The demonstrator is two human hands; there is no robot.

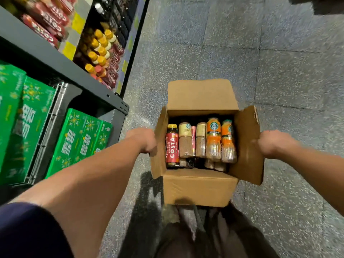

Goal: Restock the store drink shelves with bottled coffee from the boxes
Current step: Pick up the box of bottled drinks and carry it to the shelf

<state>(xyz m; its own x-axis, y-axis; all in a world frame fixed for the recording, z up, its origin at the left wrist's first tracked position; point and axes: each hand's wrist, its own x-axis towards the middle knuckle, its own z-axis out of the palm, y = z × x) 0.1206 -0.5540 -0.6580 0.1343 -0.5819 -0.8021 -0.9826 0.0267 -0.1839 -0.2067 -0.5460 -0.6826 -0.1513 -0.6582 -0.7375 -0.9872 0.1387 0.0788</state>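
Box: an open cardboard box [197,185] of coffee bottles [201,144] appears carried above the aisle floor [279,71], near the drink shelf [61,58].
Left hand: the left hand [144,140] grips the left flap [158,127], fingers curled, tips hidden.
Right hand: the right hand [270,144] is curled against the right flap [247,149].
Risk: if held by the flaps alone, the cardboard may bend or tear under the weight.
Result: the box could tip and spill bottles onto the floor.

Outstretched arms, curled hands [144,140] [270,144]
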